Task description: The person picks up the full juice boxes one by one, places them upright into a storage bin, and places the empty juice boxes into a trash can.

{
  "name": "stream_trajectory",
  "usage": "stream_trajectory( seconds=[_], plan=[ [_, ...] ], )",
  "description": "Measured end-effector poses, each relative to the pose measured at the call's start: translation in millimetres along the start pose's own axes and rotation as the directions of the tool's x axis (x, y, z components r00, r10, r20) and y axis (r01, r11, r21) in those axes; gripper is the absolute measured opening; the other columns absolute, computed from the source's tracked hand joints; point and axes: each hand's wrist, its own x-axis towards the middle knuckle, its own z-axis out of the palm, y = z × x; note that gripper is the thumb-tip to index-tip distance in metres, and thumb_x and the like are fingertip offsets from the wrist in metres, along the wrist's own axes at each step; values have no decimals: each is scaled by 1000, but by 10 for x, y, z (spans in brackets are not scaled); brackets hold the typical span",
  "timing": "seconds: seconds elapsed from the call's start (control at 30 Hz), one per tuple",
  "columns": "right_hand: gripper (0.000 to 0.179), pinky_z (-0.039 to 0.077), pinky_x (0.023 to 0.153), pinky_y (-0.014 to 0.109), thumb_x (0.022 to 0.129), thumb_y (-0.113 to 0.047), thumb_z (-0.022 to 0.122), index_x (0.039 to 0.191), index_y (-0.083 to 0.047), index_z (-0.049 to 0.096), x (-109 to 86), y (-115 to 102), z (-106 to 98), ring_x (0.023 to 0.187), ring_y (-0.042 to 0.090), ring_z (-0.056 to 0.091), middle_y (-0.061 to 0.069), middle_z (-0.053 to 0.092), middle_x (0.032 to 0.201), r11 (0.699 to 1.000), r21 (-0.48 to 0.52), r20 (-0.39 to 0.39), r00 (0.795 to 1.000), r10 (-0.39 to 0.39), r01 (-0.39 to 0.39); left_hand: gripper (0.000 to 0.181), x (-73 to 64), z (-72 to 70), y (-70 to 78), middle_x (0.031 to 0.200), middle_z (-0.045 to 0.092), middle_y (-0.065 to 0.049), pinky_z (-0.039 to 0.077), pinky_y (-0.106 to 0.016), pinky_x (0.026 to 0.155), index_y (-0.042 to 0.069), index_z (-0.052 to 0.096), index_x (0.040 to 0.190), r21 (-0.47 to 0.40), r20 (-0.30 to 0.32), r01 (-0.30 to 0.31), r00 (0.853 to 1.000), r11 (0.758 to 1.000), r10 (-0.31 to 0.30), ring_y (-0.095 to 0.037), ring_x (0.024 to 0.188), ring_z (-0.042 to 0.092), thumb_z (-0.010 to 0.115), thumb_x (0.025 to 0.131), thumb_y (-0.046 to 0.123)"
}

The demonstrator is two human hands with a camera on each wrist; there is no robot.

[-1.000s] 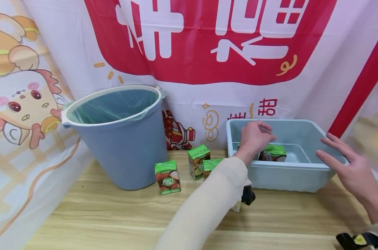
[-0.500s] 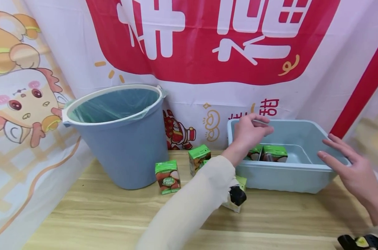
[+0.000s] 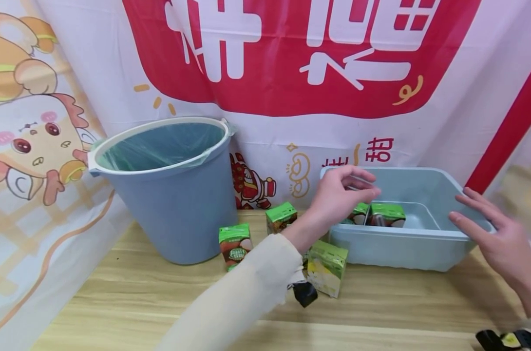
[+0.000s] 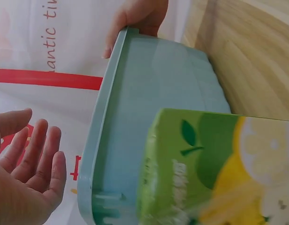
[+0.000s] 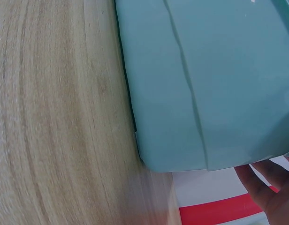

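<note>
My left hand (image 3: 342, 192) hovers above the left end of a pale blue plastic basin (image 3: 401, 251), its fingers loosely bent and nothing in them. Two green-topped juice cartons (image 3: 387, 214) lie inside the basin, side by side. At the basin's right end, my right hand (image 3: 506, 239) rests on the rim with fingers fairly straight. A yellow-green juice carton (image 3: 327, 268) with lemon pictures stands in front of the basin, below my left wrist; it looms large in the left wrist view (image 4: 205, 164).
A blue bin (image 3: 191, 209) with a clear liner stands on the left of the wooden table (image 3: 129, 292). Near it are a red-fronted juice carton (image 3: 235, 243) and a brown-fronted one (image 3: 280, 214), both partly behind my left arm. A printed cloth (image 3: 265, 97) hangs behind.
My left hand has risen slightly out of the basin and shifted left, uncovering the cartons inside and the yellow-green carton in front. My right hand has stayed on the rim.
</note>
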Motion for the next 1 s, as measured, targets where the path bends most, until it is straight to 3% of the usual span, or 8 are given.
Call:
stream_trajectory(
  seconds=[0.23,0.43,0.53,0.67,0.73,0.93,1.0],
  plan=[
    [63,9,133,32,106,-33,63,164,-25,42,-4,-5,-7,164,0,9,-31,19,172,1000,4,9,1000,0,0,19,-225,-169,-115,103,78,7,57,-27,82,22,75,113,-35,-2,16,1000,999,-16,-5,90,71,81,95,19],
    [63,10,131,25,106,-32,64,164,-24,42,-1,-7,-14,163,-3,10,-30,20,172,1000,12,9,1000,-9,9,24,-377,-286,-267,107,80,-2,57,-23,80,12,74,116,-110,-58,20,998,994,-27,-8,90,70,81,94,12],
    [63,8,134,35,106,-33,64,164,-23,42,0,-7,-11,164,0,9,-30,19,172,1000,10,9,1000,-4,4,25,-458,-330,-350,108,79,-3,58,-23,80,11,74,116,-121,-95,27,995,992,-39,-9,90,70,81,92,11],
    [64,7,133,62,106,-35,63,165,-23,40,9,-10,-1,168,10,5,-30,17,173,1000,10,13,1000,7,-7,24,-570,-379,-443,110,79,-1,59,-26,85,15,75,114,-86,-145,31,988,996,-43,-11,97,70,83,92,14],
    [65,8,131,66,106,-35,62,165,-23,40,11,-9,3,168,13,5,-30,17,173,1000,7,12,1000,11,-11,23,-623,-397,-480,111,79,0,58,-28,87,17,75,112,-57,-163,26,986,998,-35,-13,100,70,84,91,16],
    [64,11,134,49,106,-35,63,165,-23,41,11,4,4,168,11,7,-29,18,173,1000,-7,3,1000,10,-10,19,-758,-411,-591,111,77,-1,57,-34,91,17,75,110,15,-165,-4,986,1000,6,-14,102,69,82,93,17],
    [64,11,134,53,106,-35,63,165,-23,40,15,5,1,168,10,7,-29,17,173,1000,-6,6,1000,9,-9,18,-796,-410,-622,111,77,-1,57,-35,93,17,74,110,20,-163,-10,986,1000,13,-13,104,69,82,93,17]
  ],
)
